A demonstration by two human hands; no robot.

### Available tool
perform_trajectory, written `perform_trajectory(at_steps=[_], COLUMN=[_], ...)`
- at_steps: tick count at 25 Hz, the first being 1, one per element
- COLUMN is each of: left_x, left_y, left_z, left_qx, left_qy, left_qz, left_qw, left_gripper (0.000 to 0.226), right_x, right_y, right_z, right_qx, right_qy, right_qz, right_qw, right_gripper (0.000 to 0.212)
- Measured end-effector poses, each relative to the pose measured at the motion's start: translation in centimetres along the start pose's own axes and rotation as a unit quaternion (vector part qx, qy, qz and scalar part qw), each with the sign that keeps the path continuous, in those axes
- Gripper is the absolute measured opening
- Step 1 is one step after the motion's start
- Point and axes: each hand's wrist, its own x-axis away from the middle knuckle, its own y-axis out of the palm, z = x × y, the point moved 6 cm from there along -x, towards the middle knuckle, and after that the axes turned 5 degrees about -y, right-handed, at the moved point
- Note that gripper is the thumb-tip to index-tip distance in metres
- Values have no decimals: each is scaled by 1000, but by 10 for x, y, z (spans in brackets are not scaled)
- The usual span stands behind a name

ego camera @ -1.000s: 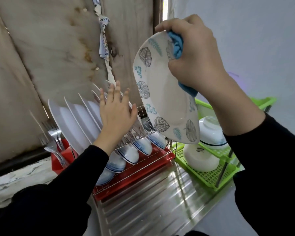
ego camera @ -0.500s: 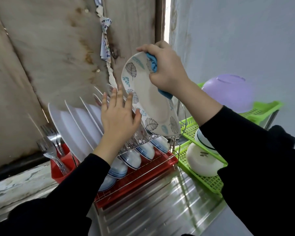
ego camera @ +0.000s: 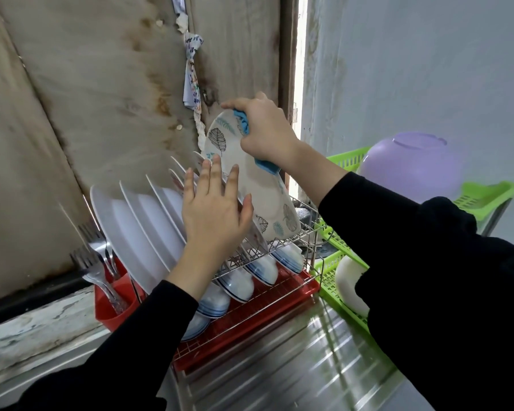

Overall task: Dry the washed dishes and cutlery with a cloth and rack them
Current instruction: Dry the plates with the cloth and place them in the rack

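Seemingly ceramic oval plate (ego camera: 258,188), blue cloth (ego camera: 241,123)

**Shine and sheen at the rack**

The ribbed steel worktop (ego camera: 294,372) is throwing back bright streaks, and the wire rack (ego camera: 291,238) is gleaming like polished metal over its glossy red plastic tray (ego camera: 297,287). The leaf-print plate (ego camera: 250,185) is showing a smooth, glazed face, with a soft blue cloth (ego camera: 266,167) bunching against it. The forks (ego camera: 94,253) are glinting; the green plastic basket (ego camera: 333,280) is looking perforated and matt, the wall board (ego camera: 101,84) stained and rough.
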Motion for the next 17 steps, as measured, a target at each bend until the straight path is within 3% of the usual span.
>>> perform_trajectory(at_steps=[4, 13, 17], left_x=[1, 2, 1], left_y=[0, -2, -3], left_z=[1, 4, 4], left_qx=[2, 9, 11], left_qy=[2, -8, -7], left_qz=[2, -2, -42], left_qw=[1000, 1000, 999], left_gripper=[57, 53, 55], right_x=[8, 13, 19], right_y=[-8, 8, 6], right_z=[-2, -7, -6], right_qx=[9, -6, -35], right_qy=[-24, -32, -39], right_qz=[30, -18, -13], right_qw=[999, 999, 999], right_gripper=[67, 58, 50])
